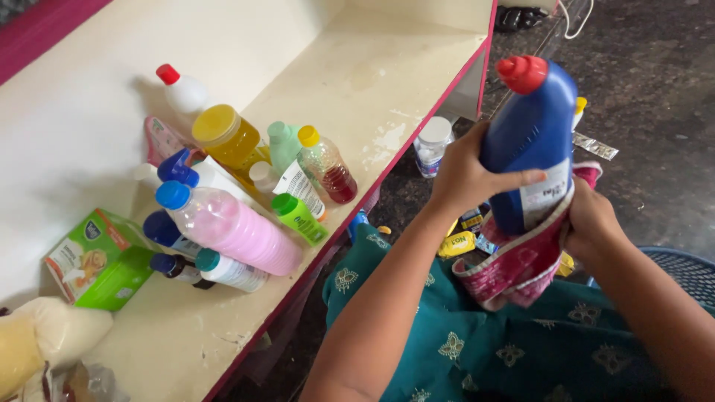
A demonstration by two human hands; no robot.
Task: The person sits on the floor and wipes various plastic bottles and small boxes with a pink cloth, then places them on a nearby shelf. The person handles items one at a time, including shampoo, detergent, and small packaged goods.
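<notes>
From the head view I look down on both hands working over the lap, above a teal garment with pale embroidered motifs (514,350). My left hand (465,175) is closed around the side of a tall blue plastic bottle with a red angled cap (530,126), fingers stretched across its white label and thumb behind; the bottle stands nearly upright, tilted a little to the right. My right hand (592,219) is closed on a pink patterned cloth with a grey edge (521,264), pressing it against the lower part of the bottle, so the cloth wraps under and around the base. The bottle is held in the air in front of the shelf's edge, well apart from the things on the shelf.

To the left runs a cream shelf with a magenta front edge (417,126). On it lies a crowd of containers: a white bottle with a red cap (182,89) at the back, an amber jar with a yellow lid (227,138), a pale green bottle (283,145), a small clear bottle of red liquid with a yellow cap (328,167), and a large bottle of pink liquid with a blue cap (231,227) lying on its side. A green cardboard box (100,260) sits near the left end. Below the shelf edge, on the dark floor, stands a small clear jar with a white lid (432,145).
</notes>
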